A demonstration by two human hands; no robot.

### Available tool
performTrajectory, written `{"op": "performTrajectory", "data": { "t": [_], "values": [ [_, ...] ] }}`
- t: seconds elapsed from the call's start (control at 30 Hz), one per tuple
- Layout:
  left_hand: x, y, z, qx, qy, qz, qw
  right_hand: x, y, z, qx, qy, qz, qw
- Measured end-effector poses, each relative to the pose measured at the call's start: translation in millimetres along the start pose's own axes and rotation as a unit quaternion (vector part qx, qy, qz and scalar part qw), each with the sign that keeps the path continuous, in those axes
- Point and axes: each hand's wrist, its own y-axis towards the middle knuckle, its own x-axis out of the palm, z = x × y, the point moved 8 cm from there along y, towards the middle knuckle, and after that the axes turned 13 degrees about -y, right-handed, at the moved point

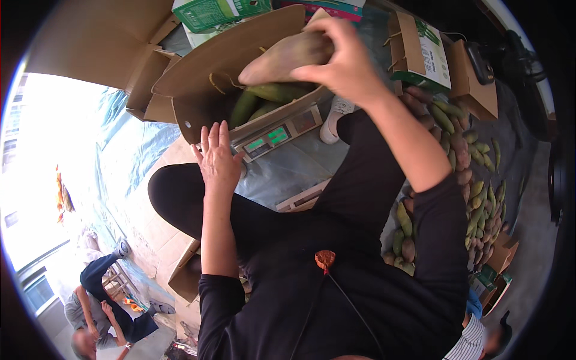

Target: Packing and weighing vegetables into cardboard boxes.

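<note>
My right hand (pixel 351 69) grips a large purplish-brown mango (pixel 285 59), thumb below and fingers over its end. The fruit is tilted above an open cardboard box (pixel 264 29). Inside that box lie several long green mangoes (pixel 277 92), partly hidden by the box's near side. Under the box is a digital scale (pixel 273 139) with lit green displays. Fingers apart, my left hand (pixel 217 159) is at the box's near left corner, beside the scale; it holds nothing, and whether the fingertips touch the cardboard is hard to tell.
A big pile of green and reddish mangoes (pixel 474 204) covers the floor to my right. Green-and-white cartons (pixel 221 13) stand behind the box. Another carton (pixel 427 51) holds the far right. A person (pixel 99 306) sits at the lower left; another person (pixel 471 339) is at lower right.
</note>
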Motion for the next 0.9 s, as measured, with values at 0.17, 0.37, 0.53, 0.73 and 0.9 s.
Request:
{"op": "performTrajectory", "data": {
  "t": [0.17, 0.37, 0.53, 0.73, 0.9],
  "values": [
    [-2, -2, -3, 0.008, -0.003, 0.003, 1.000, 132, -3, -18, 0.013, 0.019, -0.064, 0.998],
    [-3, 0, 2, 0.041, -0.033, 0.011, 0.999, 185, -12, -7, 0.054, 0.014, -0.114, 0.992],
    [-6, -5, -9, 0.042, -0.068, 0.031, 0.996, 126, 6, 17, 0.050, -0.003, -0.180, 0.982],
    [-17, -3, -6, 0.071, -0.170, 0.035, 0.982, 22, -4, 106, 0.156, -0.019, -0.214, 0.964],
    [-56, 4, -29, 0.068, -0.251, 0.089, 0.962, -2, -26, 156, 0.258, -0.054, -0.242, 0.934]
  ]
}}
